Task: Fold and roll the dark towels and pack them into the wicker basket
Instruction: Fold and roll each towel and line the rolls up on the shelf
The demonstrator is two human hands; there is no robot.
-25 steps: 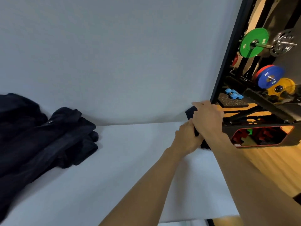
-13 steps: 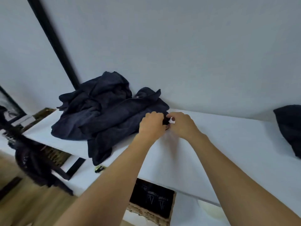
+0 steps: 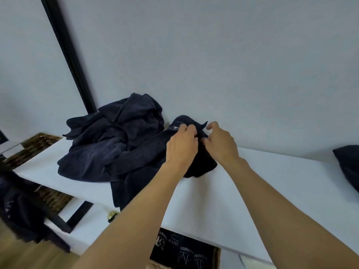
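Observation:
A heap of dark navy towels [image 3: 114,140] lies on the white table [image 3: 272,183] against the wall. My left hand [image 3: 182,146] and my right hand [image 3: 219,142] are side by side at the heap's right end, fingers curled into the upper edge of one dark towel [image 3: 202,166] and lifting it off the table. Another dark towel [image 3: 347,166] rests at the table's far right edge. A wicker basket [image 3: 186,253] with rolled dark towels inside stands below the table's front edge.
A second wicker basket [image 3: 37,142] sits left of the table, partly hidden. A black vertical post [image 3: 68,55] runs up the wall behind the heap. Dark cloth [image 3: 21,214] hangs at the lower left over the wooden floor.
My view swung from the table's right end to the heap. Both hands left the towel at the right and took hold of a towel at the heap's edge, raising it slightly.

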